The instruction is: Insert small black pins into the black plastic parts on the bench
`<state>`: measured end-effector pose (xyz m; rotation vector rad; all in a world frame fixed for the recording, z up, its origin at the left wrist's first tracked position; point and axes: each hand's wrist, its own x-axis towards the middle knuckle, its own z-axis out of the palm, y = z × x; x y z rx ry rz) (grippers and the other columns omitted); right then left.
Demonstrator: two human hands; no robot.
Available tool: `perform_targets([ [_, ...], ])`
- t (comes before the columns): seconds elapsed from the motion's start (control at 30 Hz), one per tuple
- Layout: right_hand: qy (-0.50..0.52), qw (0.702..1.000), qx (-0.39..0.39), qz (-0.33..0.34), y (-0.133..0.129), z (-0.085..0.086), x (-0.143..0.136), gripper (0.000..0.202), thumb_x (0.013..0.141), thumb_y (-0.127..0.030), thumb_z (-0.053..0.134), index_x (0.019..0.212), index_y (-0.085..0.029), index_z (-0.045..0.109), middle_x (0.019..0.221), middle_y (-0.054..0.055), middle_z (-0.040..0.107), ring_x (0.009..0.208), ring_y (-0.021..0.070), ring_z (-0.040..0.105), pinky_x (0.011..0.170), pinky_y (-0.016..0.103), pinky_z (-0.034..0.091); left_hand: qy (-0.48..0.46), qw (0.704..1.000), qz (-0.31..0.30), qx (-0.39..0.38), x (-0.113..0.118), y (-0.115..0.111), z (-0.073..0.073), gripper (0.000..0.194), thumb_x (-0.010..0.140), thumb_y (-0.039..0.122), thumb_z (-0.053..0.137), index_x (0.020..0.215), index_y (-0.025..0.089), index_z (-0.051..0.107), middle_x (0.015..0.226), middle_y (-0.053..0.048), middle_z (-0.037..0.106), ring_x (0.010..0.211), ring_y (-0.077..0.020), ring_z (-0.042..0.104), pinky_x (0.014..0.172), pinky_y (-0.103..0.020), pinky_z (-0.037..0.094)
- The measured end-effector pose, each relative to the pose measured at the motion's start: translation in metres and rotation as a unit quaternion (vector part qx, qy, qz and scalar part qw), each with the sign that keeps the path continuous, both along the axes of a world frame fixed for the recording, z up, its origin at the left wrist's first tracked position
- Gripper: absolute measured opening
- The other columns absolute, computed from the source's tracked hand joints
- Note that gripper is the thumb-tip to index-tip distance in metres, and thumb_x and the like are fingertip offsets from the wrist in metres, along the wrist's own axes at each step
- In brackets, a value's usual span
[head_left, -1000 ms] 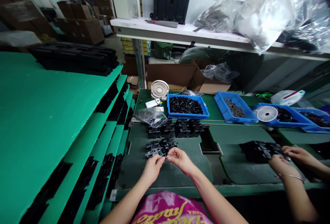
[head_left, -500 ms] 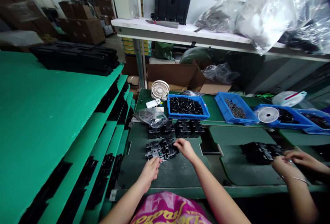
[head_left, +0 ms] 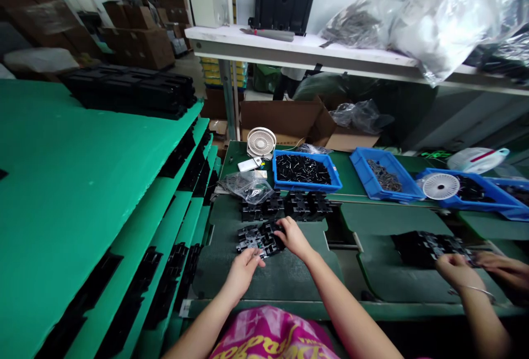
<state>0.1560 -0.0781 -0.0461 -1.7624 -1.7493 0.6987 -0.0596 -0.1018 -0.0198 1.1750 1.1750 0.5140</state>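
A black moulded plastic housing (head_left: 260, 237) with many small slots lies on the green work board in front of me. My left hand (head_left: 243, 272) is at its near edge, thumb and forefinger pinched together; what they hold, if anything, is too small to make out. My right hand (head_left: 292, 239) grips the housing's right end with curled fingers, its thumb bent inward. Behind it, a row of similar black housings (head_left: 303, 205) stands at the back of the board. Past them is a blue tray (head_left: 336, 187) filled with small black parts.
To the left, green sheets (head_left: 99, 166) are stacked in layers with black housings between them. A clear plastic bag (head_left: 248, 187) and a white fan (head_left: 261, 143) sit behind the board. On the right, a co-worker's hands (head_left: 458, 271) work at another black housing (head_left: 425, 247). A shelf (head_left: 256, 44) runs overhead.
My right hand has moved slightly left and farther onto the housing's right end. My left hand stays at the near edge. The view has shifted a little, and a person's legs now show behind the shelf.
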Motion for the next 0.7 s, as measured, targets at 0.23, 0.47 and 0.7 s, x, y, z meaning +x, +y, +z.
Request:
perform_targets([
  [0.23,0.257,0.958,-0.114,0.064,-0.028,0.027,-0.049,0.021,0.08,-0.037,0.062,0.077,-0.017,0.062,0.07,0.0,0.061,0.065,0.0132,0.055,0.06,0.023,0.04,-0.016,0.999,-0.013,0.037,0.002,0.003,0.008,0.015,0.077,0.033,0.052,0.082,0.019,0.057,0.076,-0.002,0.07,0.08,-0.0184,0.062,0.079,-0.031,0.042],
  [0.47,0.349,0.926,-0.139,-0.048,-0.035,0.013,-0.042,0.04,0.077,-0.054,0.059,0.065,-0.017,0.052,0.055,-0.004,0.053,0.047,0.008,0.04,0.047,0.021,0.031,-0.01,0.999,-0.012,-0.029,0.002,0.003,0.002,0.038,0.082,0.05,0.039,0.09,0.016,0.055,0.064,-0.003,0.066,0.037,-0.0078,0.032,0.04,-0.022,0.022],
  [0.7,0.351,0.924,-0.133,-0.079,-0.036,0.015,-0.039,0.045,0.075,-0.059,0.059,0.062,-0.019,0.046,0.052,-0.005,0.048,0.044,0.0069,0.033,0.042,0.02,0.024,-0.009,0.999,0.018,0.032,0.004,0.004,0.007,0.029,0.076,0.048,0.053,0.079,0.02,0.061,0.074,-0.001,0.063,0.066,-0.0152,0.053,0.059,-0.026,0.038],
])
